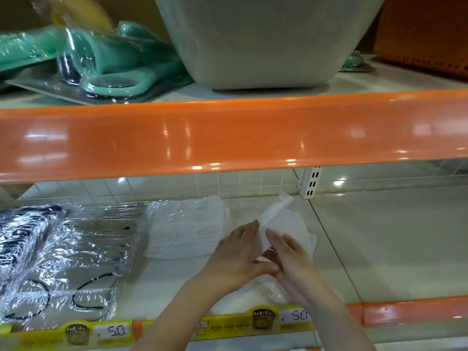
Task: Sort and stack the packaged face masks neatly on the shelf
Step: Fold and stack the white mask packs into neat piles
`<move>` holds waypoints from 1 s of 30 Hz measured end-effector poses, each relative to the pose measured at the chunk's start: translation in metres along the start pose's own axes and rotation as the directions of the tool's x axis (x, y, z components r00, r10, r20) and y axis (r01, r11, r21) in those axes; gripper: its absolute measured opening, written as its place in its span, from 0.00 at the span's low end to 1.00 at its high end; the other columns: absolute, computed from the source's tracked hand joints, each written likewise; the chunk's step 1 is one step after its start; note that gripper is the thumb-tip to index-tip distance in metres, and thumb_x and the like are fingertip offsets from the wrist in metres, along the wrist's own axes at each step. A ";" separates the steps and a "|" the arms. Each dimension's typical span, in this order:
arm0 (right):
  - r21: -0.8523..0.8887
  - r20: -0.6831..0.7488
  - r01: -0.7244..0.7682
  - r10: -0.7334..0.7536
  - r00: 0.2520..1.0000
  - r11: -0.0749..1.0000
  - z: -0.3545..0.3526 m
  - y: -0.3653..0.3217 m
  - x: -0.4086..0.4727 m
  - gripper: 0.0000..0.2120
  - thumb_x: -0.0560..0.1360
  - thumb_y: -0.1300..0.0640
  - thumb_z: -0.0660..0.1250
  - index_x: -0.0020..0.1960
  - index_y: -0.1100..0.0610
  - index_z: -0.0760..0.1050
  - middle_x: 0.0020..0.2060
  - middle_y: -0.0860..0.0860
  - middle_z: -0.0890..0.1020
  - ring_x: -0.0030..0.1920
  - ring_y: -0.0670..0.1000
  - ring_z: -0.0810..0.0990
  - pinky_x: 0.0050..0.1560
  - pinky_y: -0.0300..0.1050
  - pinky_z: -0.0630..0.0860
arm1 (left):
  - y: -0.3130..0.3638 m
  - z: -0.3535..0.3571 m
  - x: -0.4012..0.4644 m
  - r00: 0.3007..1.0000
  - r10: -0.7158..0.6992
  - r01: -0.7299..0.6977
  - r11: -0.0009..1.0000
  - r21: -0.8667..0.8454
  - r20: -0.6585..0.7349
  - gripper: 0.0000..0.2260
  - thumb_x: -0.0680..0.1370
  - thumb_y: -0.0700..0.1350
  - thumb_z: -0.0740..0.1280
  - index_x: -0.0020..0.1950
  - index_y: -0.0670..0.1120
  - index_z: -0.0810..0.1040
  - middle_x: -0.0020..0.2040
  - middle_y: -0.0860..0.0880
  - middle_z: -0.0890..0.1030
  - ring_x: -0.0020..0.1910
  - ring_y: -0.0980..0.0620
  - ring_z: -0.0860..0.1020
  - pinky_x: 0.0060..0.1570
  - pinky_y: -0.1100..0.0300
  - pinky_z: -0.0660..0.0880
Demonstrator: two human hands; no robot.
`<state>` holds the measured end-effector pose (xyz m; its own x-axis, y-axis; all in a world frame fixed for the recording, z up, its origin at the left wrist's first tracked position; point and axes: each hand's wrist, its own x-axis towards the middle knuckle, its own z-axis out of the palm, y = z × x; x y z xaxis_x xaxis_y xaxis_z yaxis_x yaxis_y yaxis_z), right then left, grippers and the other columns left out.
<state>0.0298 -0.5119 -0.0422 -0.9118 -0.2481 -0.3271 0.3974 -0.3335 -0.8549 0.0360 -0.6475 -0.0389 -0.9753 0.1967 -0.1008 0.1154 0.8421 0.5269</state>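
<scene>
Mask pack point(281, 225) tilted up off shelf point(367, 239), pinched between left hand point(238, 254) and right hand point(291, 257), likely squaring it. White stack point(184, 231) just left of grip, probable destination.

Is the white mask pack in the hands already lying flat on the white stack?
No: both the left hand and right hand hold the mask pack tilted up, right of the white stack.
</scene>
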 end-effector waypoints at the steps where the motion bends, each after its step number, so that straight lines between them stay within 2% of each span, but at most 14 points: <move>1: 0.056 0.016 0.014 -0.015 1.000 0.998 0.006 -0.001 -0.002 0.13 0.79 0.57 0.64 0.50 0.69 0.71 0.34 0.60 0.75 0.37 0.57 0.78 0.40 0.50 0.78 | -0.004 -0.004 -0.001 0.998 0.039 -0.033 0.990 0.139 -0.040 0.41 0.75 0.60 0.66 0.79 0.50 0.46 0.78 0.51 0.54 0.76 0.52 0.52 0.73 0.54 0.54; 3: 0.088 0.005 0.039 -0.040 0.999 0.995 0.015 0.000 -0.004 0.08 0.79 0.61 0.63 0.42 0.63 0.68 0.26 0.56 0.72 0.31 0.53 0.78 0.47 0.55 0.79 | -0.017 -0.006 -0.003 0.982 0.125 -0.071 0.940 0.334 -0.144 0.34 0.77 0.50 0.66 0.78 0.49 0.52 0.75 0.49 0.60 0.74 0.48 0.58 0.68 0.53 0.57; 5: -0.026 -0.064 0.093 -0.094 0.993 0.995 0.023 0.003 -0.003 0.10 0.78 0.61 0.65 0.39 0.59 0.67 0.27 0.55 0.72 0.33 0.50 0.78 0.54 0.58 0.78 | -0.031 -0.009 -0.007 0.944 0.212 -0.091 0.904 0.418 -0.251 0.31 0.70 0.37 0.71 0.73 0.47 0.68 0.64 0.48 0.73 0.63 0.45 0.73 0.58 0.51 0.69; 7: -0.307 -0.141 0.203 -0.255 0.956 0.930 0.027 0.009 0.005 0.05 0.76 0.60 0.68 0.46 0.57 0.71 0.34 0.57 0.71 0.39 0.51 0.76 0.56 0.56 0.77 | -0.049 -0.010 -0.009 0.879 0.295 -0.092 0.875 0.475 -0.374 0.30 0.55 0.32 0.76 0.57 0.46 0.81 0.48 0.49 0.81 0.44 0.47 0.81 0.40 0.55 0.76; 8: -0.456 -0.168 0.250 -0.359 0.918 0.854 0.028 0.011 0.006 0.11 0.75 0.60 0.69 0.55 0.54 0.72 0.41 0.53 0.73 0.46 0.50 0.76 0.58 0.50 0.75 | -0.057 -0.012 -0.010 0.855 0.305 -0.074 0.872 0.484 -0.419 0.28 0.52 0.31 0.76 0.51 0.46 0.83 0.43 0.50 0.81 0.39 0.48 0.81 0.36 0.58 0.76; 10: -0.684 -0.138 0.338 -0.569 0.811 0.646 0.025 0.016 0.011 0.29 0.74 0.60 0.70 0.71 0.52 0.62 0.62 0.46 0.70 0.66 0.47 0.68 0.63 0.40 0.66 | -0.070 -0.018 -0.014 0.811 0.313 -0.043 0.875 0.482 -0.495 0.22 0.57 0.31 0.71 0.48 0.46 0.84 0.40 0.51 0.83 0.36 0.49 0.81 0.35 0.60 0.75; 12: -0.864 0.062 0.407 -0.742 0.668 0.295 0.026 0.016 0.012 0.34 0.73 0.56 0.71 0.74 0.52 0.59 0.71 0.48 0.64 0.72 0.46 0.59 0.66 0.41 0.61 | -0.082 -0.026 -0.019 0.799 0.303 -0.027 0.881 0.473 -0.519 0.20 0.63 0.34 0.59 0.47 0.46 0.84 0.41 0.51 0.84 0.38 0.49 0.82 0.39 0.60 0.73; 14: -0.889 0.333 0.455 -0.747 0.576 -0.045 0.025 0.021 0.020 0.27 0.71 0.50 0.71 0.68 0.53 0.68 0.68 0.51 0.71 0.68 0.49 0.65 0.67 0.43 0.64 | -0.089 -0.033 -0.022 0.825 0.270 -0.013 0.887 0.461 -0.497 0.23 0.64 0.37 0.53 0.47 0.44 0.84 0.43 0.50 0.85 0.39 0.49 0.83 0.39 0.61 0.75; 16: -0.852 0.502 0.454 -0.654 0.565 -0.262 0.031 0.032 0.028 0.23 0.66 0.47 0.73 0.59 0.52 0.75 0.58 0.49 0.79 0.59 0.50 0.74 0.64 0.45 0.68 | -0.095 -0.038 -0.026 0.848 0.243 -0.001 0.889 0.457 -0.471 0.23 0.64 0.37 0.52 0.48 0.43 0.84 0.44 0.49 0.85 0.40 0.49 0.83 0.39 0.59 0.78; 21: -0.805 0.586 0.509 -0.539 0.605 -0.305 0.055 0.056 0.049 0.16 0.63 0.61 0.66 0.49 0.54 0.79 0.46 0.48 0.81 0.43 0.52 0.81 0.45 0.43 0.77 | -0.117 -0.044 -0.028 0.891 0.191 0.044 0.868 0.495 -0.413 0.22 0.66 0.35 0.54 0.50 0.42 0.84 0.49 0.46 0.85 0.46 0.47 0.84 0.43 0.53 0.79; 23: -0.813 0.582 0.490 -0.489 0.650 -0.315 0.062 0.059 0.060 0.20 0.56 0.64 0.73 0.47 0.55 0.80 0.43 0.48 0.82 0.39 0.51 0.82 0.41 0.41 0.78 | -0.126 -0.043 -0.030 0.911 0.148 0.079 0.853 0.516 -0.384 0.19 0.66 0.31 0.63 0.52 0.42 0.84 0.51 0.45 0.84 0.49 0.46 0.83 0.45 0.51 0.80; 25: -0.821 0.570 0.478 -0.417 0.707 -0.312 0.065 0.063 0.066 0.18 0.55 0.65 0.72 0.44 0.56 0.81 0.40 0.49 0.82 0.37 0.53 0.82 0.40 0.41 0.78 | -0.137 -0.038 -0.030 0.943 0.099 0.093 0.839 0.535 -0.318 0.22 0.61 0.29 0.75 0.54 0.42 0.83 0.54 0.44 0.83 0.52 0.45 0.83 0.47 0.48 0.79; 27: -0.837 0.543 0.463 -0.346 0.765 -0.292 0.064 0.069 0.069 0.16 0.59 0.68 0.70 0.46 0.58 0.81 0.43 0.52 0.82 0.41 0.55 0.83 0.45 0.43 0.77 | -0.145 -0.032 -0.032 0.961 0.069 0.099 0.817 0.568 -0.267 0.19 0.64 0.37 0.76 0.55 0.43 0.83 0.55 0.45 0.83 0.54 0.45 0.82 0.49 0.47 0.79; 30: -0.844 0.526 0.455 -0.276 0.804 -0.284 0.063 0.071 0.070 0.20 0.70 0.69 0.62 0.61 0.60 0.76 0.59 0.55 0.78 0.59 0.57 0.77 0.62 0.47 0.68 | -0.157 -0.022 -0.033 0.988 0.003 0.087 0.815 0.573 -0.154 0.17 0.76 0.54 0.58 0.57 0.47 0.78 0.56 0.46 0.82 0.55 0.46 0.81 0.48 0.49 0.79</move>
<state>0.0012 -0.6106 -0.1005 -0.7888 -0.5863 0.1846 -0.6147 0.7495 -0.2459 0.0462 -0.7972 -0.0991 -0.9923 0.1197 0.0321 0.1175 0.9911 -0.0631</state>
